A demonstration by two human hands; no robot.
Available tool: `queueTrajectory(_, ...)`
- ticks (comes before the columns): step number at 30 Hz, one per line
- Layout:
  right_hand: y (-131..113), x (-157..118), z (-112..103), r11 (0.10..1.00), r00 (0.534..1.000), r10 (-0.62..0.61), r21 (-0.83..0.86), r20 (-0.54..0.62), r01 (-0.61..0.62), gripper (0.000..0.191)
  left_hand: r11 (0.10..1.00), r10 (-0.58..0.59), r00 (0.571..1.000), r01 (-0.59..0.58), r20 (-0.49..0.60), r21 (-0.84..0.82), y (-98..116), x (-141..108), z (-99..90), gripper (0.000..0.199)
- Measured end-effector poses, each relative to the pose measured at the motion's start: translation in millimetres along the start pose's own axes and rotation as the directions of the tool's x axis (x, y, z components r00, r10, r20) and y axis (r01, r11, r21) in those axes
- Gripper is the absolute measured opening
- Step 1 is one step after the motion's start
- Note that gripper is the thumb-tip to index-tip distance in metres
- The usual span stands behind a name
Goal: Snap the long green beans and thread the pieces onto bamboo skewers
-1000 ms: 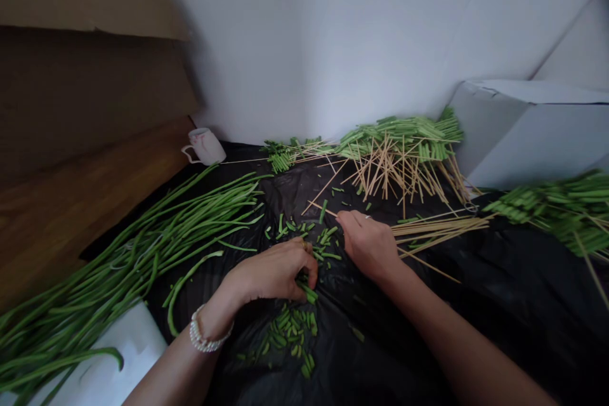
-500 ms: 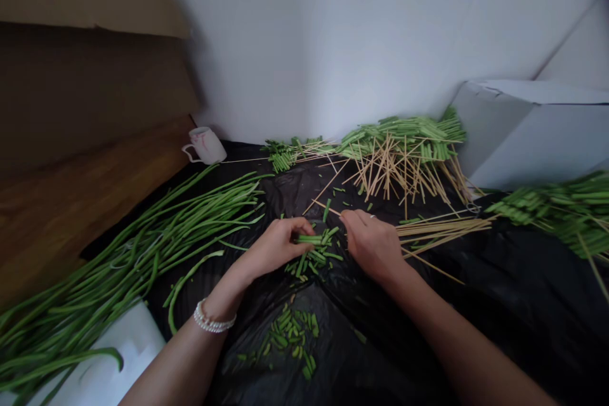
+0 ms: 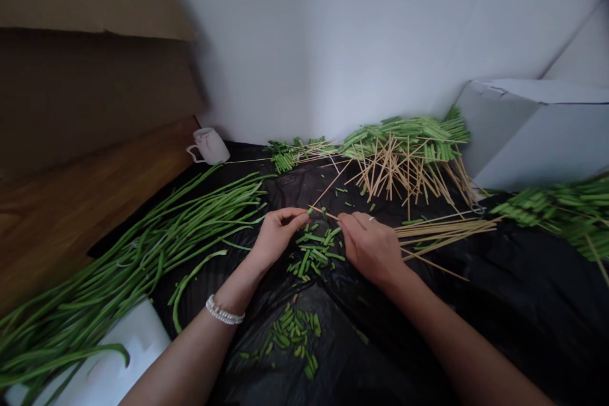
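Observation:
My left hand [image 3: 276, 238] is closed in a pinch on a short cut piece of green bean [image 3: 309, 211]. A thin wooden skewer [image 3: 332, 216] sticks out leftward from the closed fingers of my right hand [image 3: 373, 244]. Its tip is close to the pinched piece; whether they touch I cannot tell. Another bean piece [image 3: 324, 214] shows at the skewer, seemingly threaded on it. Beneath both hands lies a loose pile of cut bean pieces [image 3: 314, 250]. Bare skewers [image 3: 447, 231] lie in a bundle beside my right wrist.
Long uncut beans [image 3: 190, 222] spread over the left side, partly over a white object [image 3: 137, 342]. Skewers loaded with beans [image 3: 404, 139] are heaped at the back, and more loaded beans [image 3: 561, 209] lie right. A mug [image 3: 210, 146], cardboard box [image 3: 95, 76] and white box [image 3: 537, 133] stand around the black plastic sheet [image 3: 514, 292].
My left hand has risen from the pile of cut pieces to the skewer's tip, now pinching a bean piece. My right hand stays nearly in place with the skewer.

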State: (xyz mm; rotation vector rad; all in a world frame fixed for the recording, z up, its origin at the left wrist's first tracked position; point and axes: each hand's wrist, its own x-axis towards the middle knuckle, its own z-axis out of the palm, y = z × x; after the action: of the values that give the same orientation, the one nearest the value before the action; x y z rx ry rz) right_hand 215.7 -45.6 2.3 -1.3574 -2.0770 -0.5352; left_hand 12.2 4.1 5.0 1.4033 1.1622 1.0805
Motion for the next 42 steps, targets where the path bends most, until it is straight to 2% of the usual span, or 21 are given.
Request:
queueTrajectory(2,-0.6,0.1,-0.8,1.0,1.0,-0.013,0.008,-0.018,0.013,0.022,0.945,-0.148,0.988,0.157,0.053,-0.286,0.4,0.8,-0.5,0.028)
queueTrajectory(4,-1.4,0.1,-1.5,0.999,0.999,-0.025,0.019,-0.029,0.025,0.024,0.844,-0.23,0.966,0.257,0.115,-0.471,1.6,1.3,-1.1,0.031)
queueTrajectory(6,-2.1,-0.2,-1.9,0.999,0.999,-0.036,0.029,-0.025,0.037,0.026,0.773,-0.272,0.95,0.31,0.152,-0.553,3.3,1.5,-1.7,0.029)
queueTrajectory(9,-2.9,-0.6,-1.8,0.998,0.999,-0.05,0.025,-0.018,0.05,0.028,0.721,-0.293,0.939,0.34,0.18,-0.604,4.9,1.8,-2.6,0.021)
queueTrajectory(16,-3.4,-1.1,-0.7,0.998,0.998,-0.061,0.022,0.004,0.061,0.028,0.697,-0.286,0.938,0.344,0.197,-0.629,5.4,1.7,-2.8,0.017)
queueTrajectory(23,-3.8,-1.3,0.0,0.998,0.998,-0.055,0.02,0.012,0.054,0.028,0.7,-0.275,0.939,0.342,0.205,-0.627,5.8,2.4,-3.0,0.021)
queueTrajectory(28,-3.5,-1.3,-0.3,0.998,0.998,-0.057,0.026,0.032,0.057,0.026,0.745,-0.25,0.95,0.314,0.189,-0.589,3.0,2.6,-3.6,0.027)
queueTrajectory(34,-5.5,-1.4,-1.5,0.998,0.995,-0.062,0.027,0.072,0.06,0.026,0.825,-0.18,0.963,0.257,0.199,-0.502,1.0,0.2,-2.4,0.024)
queueTrajectory(42,-9.5,-2.5,1.6,0.997,0.995,-0.019,0.077,0.102,0.011,0.025,0.801,-0.228,0.946,0.317,0.231,-0.507,5.5,-6.0,7.0,0.026)
